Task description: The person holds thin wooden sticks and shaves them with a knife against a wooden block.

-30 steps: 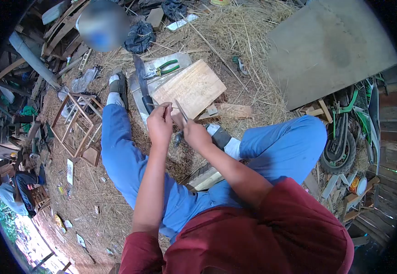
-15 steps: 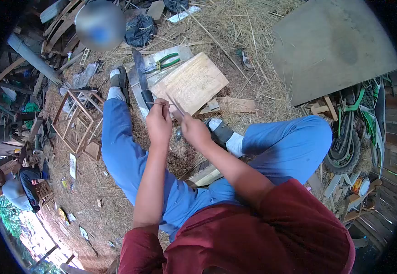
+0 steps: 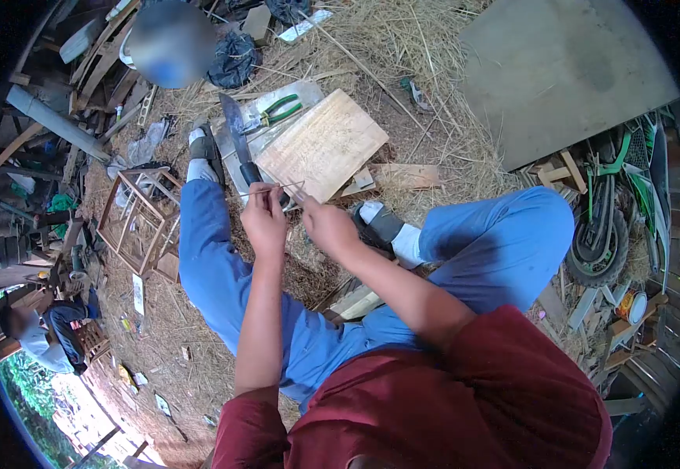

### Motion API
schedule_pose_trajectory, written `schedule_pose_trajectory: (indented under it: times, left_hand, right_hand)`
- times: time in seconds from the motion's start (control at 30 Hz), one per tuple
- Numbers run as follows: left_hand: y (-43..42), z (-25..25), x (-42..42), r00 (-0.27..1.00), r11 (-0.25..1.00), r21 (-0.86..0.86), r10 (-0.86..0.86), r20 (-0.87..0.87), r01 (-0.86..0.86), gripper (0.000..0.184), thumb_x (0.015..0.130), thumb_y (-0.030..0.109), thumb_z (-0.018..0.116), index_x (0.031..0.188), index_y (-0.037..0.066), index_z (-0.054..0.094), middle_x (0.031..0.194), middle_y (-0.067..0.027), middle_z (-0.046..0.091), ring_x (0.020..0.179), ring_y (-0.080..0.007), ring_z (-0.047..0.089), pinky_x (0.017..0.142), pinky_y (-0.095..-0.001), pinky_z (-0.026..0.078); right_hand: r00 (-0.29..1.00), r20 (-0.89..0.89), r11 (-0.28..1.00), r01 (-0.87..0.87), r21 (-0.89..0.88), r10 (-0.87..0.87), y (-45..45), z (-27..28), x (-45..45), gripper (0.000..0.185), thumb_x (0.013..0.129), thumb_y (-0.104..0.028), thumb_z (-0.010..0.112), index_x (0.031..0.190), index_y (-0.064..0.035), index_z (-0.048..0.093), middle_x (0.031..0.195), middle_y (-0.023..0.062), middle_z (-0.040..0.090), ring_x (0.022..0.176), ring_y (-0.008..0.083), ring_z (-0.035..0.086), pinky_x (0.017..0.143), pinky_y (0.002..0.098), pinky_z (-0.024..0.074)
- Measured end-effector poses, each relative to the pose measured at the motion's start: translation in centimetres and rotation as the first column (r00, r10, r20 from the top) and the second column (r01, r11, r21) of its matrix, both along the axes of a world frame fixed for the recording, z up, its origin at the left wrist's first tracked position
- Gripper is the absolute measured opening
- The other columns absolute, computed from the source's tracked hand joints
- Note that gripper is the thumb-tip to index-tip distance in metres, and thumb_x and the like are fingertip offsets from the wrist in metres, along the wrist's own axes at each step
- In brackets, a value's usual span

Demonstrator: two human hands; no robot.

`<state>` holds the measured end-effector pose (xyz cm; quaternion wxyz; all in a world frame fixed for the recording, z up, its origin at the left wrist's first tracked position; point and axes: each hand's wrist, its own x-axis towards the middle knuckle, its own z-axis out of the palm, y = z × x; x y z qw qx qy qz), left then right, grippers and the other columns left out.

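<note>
My left hand [image 3: 265,225] is closed on a thin brown stick [image 3: 270,188], pinched between thumb and fingers, lying roughly crosswise. Close on its right, my right hand [image 3: 329,228] grips a slim knife [image 3: 296,191]; its blade is blurred and meets or nearly meets the stick's end. Its handle is hidden in the fist. Just beyond the hands lies a flat wooden board [image 3: 326,147]. To its left rests a machete [image 3: 233,117] with a dark handle, beside green-handled pliers [image 3: 279,109] on a grey flat sheet [image 3: 306,89].
A small wooden frame [image 3: 141,215] stands left of my leg. A large grey panel [image 3: 567,78] and a green motorbike [image 3: 610,203] are at the right. Straw covers the ground. Another person [image 3: 62,332] sits far left; a blurred figure [image 3: 170,47] is at the top.
Both hands have shifted slightly left, and the left one is a little lower. The knife has moved along by the stick's end. My view has turned slightly.
</note>
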<state>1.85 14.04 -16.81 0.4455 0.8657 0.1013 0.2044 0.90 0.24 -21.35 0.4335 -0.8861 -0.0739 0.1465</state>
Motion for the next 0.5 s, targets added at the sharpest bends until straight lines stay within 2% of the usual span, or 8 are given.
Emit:
schedule_pose_trajectory:
  times: [0.07,0.1,0.17,0.27,0.33,0.37,0.43,0.5]
  left_hand:
    - [-0.4,0.2,-0.1,1.000,0.998,0.060,-0.011,-0.025,0.013,0.005,0.095,0.002,0.065,0.096,0.001,0.060,0.083,-0.0188,0.070,0.075,-0.0288,0.073,0.066,-0.0361,0.055]
    - [-0.5,0.4,-0.2,0.999,0.993,0.119,-0.019,-0.045,0.024,0.005,0.095,0.001,0.065,0.096,0.001,0.060,0.083,-0.0185,0.070,0.075,-0.0289,0.073,0.066,-0.0363,0.055]
    - [-0.7,0.2,-0.1,0.999,0.991,0.122,-0.043,-0.029,0.046,0.004,0.095,0.002,0.065,0.096,0.001,0.061,0.084,-0.0184,0.070,0.075,-0.0294,0.073,0.066,-0.0367,0.055]
    - [-1.7,1.1,0.1,0.996,0.982,0.165,-0.088,-0.023,0.091,0.004,0.094,0.002,0.064,0.097,0.002,0.062,0.085,-0.0188,0.070,0.075,-0.0335,0.071,0.065,-0.0385,0.055]
    - [-2.2,1.3,0.4,0.996,0.955,0.283,-0.076,-0.040,0.084,0.004,0.094,0.000,0.063,0.097,0.001,0.062,0.085,-0.0193,0.069,0.076,-0.0377,0.069,0.067,-0.0398,0.054]
    - [-2.2,1.1,0.3,0.996,0.956,0.283,-0.072,-0.045,0.082,0.004,0.094,0.000,0.063,0.097,0.001,0.062,0.085,-0.0193,0.069,0.076,-0.0377,0.069,0.067,-0.0398,0.054]
    - [-1.8,0.9,0.2,0.996,0.949,0.303,-0.087,-0.029,0.092,0.006,0.097,0.006,0.065,0.095,0.001,0.062,0.078,-0.0185,0.067,0.066,-0.0251,0.068,0.062,-0.0339,0.052]
    - [-1.8,0.8,0.0,0.995,0.950,0.296,-0.097,-0.017,0.098,0.006,0.097,0.006,0.065,0.096,0.001,0.063,0.078,-0.0183,0.067,0.066,-0.0252,0.068,0.062,-0.0340,0.052]
  right_hand:
    - [0.997,-0.061,0.998,0.055,0.040,-0.052,0.0,0.7,-0.4,0.019,0.095,-0.021,0.054,0.099,-0.0024,0.058,0.078,0.0278,0.066,0.075,0.0475,0.066,0.069,0.0586,0.0509]
    - [0.990,-0.093,0.994,0.099,-0.036,-0.102,-0.4,-2.0,-0.4,0.019,0.095,-0.020,0.053,0.100,-0.0022,0.060,0.079,0.0279,0.066,0.076,0.0477,0.066,0.069,0.0582,0.0513]
    - [0.994,-0.075,0.996,0.079,-0.049,-0.083,-1.4,-4.4,-0.2,0.020,0.095,-0.020,0.054,0.101,-0.0022,0.059,0.079,0.0280,0.066,0.076,0.0476,0.066,0.070,0.0582,0.0516]
    - [0.995,-0.097,0.999,0.037,-0.031,-0.040,-1.0,-2.3,0.1,0.023,0.096,-0.021,0.053,0.108,-0.0023,0.058,0.080,0.0287,0.067,0.079,0.0471,0.067,0.071,0.0581,0.0524]
    - [0.998,-0.066,1.000,0.013,0.010,-0.012,-0.4,0.5,0.3,0.024,0.097,-0.020,0.052,0.111,-0.0018,0.057,0.082,0.0289,0.067,0.081,0.0460,0.068,0.073,0.0571,0.0532]
    - [1.000,-0.024,1.000,0.008,0.017,-0.007,-0.6,1.4,0.2,0.025,0.099,-0.021,0.051,0.114,-0.0014,0.057,0.080,0.0288,0.067,0.078,0.0464,0.068,0.071,0.0576,0.0529]
    - [0.998,-0.048,1.000,0.027,0.012,-0.027,-1.1,-3.4,-0.7,0.026,0.100,-0.022,0.051,0.116,-0.0021,0.057,0.078,0.0283,0.067,0.076,0.0468,0.067,0.069,0.0584,0.0524]
    - [0.999,-0.040,0.999,0.020,-0.029,-0.021,-1.6,-5.7,-0.7,0.027,0.101,-0.022,0.050,0.120,-0.0035,0.056,0.076,0.0269,0.067,0.071,0.0472,0.066,0.065,0.0591,0.0513]
